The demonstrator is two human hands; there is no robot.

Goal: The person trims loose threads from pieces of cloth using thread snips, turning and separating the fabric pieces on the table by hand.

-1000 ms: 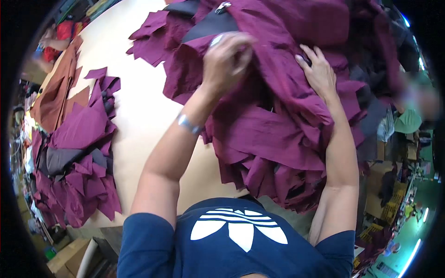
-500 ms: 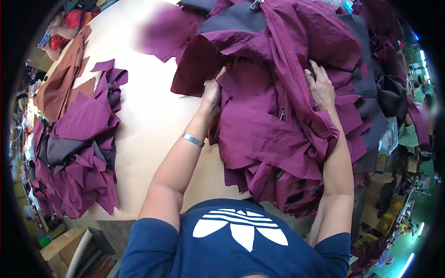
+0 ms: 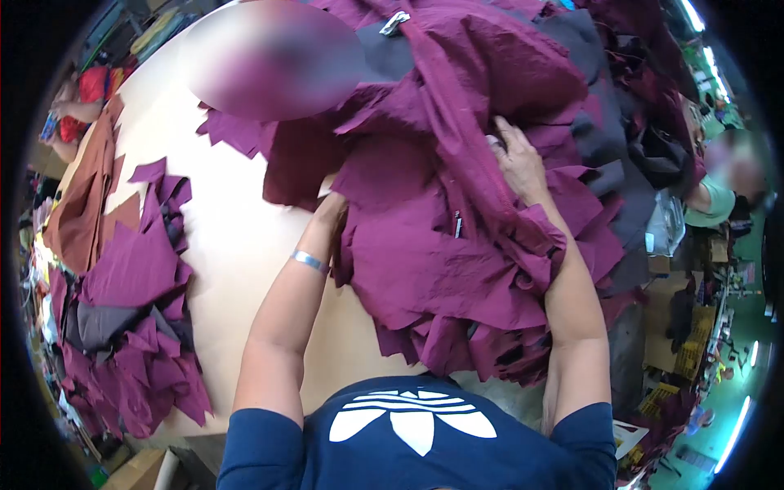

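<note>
My right hand lay loosely open against the maroon cloth, seemingly steadying it, while folds hid my left hand's fingers, their grip impossible to tell.

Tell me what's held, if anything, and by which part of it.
Can't tell: the left hand is at the left side of the maroon fabric, fingers hidden; the right hand lies on its folds.

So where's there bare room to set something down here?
Mainly the pale tabletop between the left-side cloth pile and the left forearm; a smaller patch lies between that forearm, the maroon heap and the shirt. Around the right hand, it's crowded.
</note>
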